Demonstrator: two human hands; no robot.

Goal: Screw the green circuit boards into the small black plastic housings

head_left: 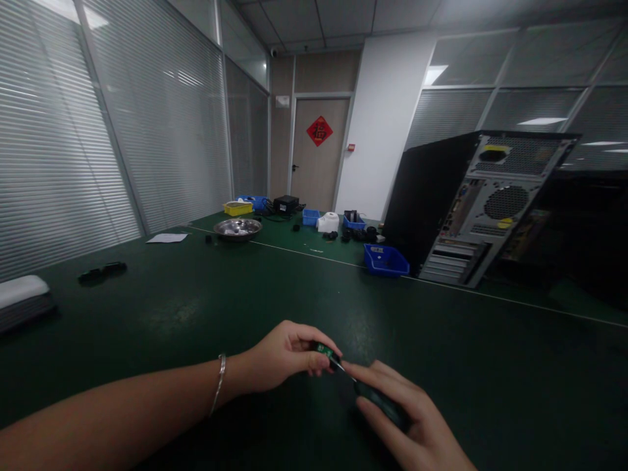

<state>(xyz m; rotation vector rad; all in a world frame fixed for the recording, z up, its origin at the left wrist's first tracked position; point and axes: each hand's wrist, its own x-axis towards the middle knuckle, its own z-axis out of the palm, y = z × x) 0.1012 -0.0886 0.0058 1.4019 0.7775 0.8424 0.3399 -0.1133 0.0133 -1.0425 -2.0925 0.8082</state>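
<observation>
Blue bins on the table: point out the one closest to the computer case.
The blue bin standing alone just left of the computer case; the other blue bins sit farther back, near the door.

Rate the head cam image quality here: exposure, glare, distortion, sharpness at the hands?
Head view: dim overall, the green table underexposed with faint sheen patches; ceiling lights reflect as glare on the glass walls at both sides; wide-angle lens bows the blinds and tilts the computer case. The left hand and right hand are soft, and the small green part and dark tool are hard to resolve.
</observation>
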